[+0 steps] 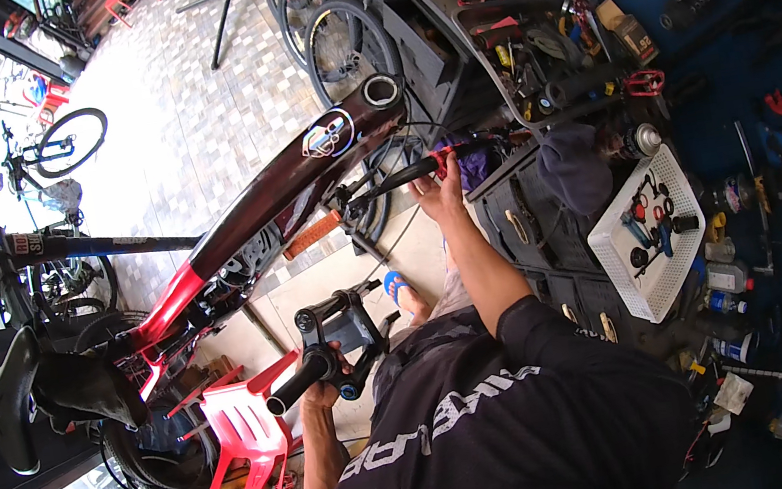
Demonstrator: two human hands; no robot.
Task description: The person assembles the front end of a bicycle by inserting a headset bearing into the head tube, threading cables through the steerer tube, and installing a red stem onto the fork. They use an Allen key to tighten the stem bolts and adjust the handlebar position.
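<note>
Near the dark red bike frame (286,183), I see the fork (326,357) clasped by the left hand (320,394) alone, where a slipping grip could knock it against the frame; whether the right hand (440,195) grips the red part (445,164), I cannot tell.

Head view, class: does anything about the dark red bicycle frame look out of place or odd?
Yes: the dark red bicycle frame's front tube gapes open, forkless, while a black suspension fork is in the left hand. No damage stands out.
</note>
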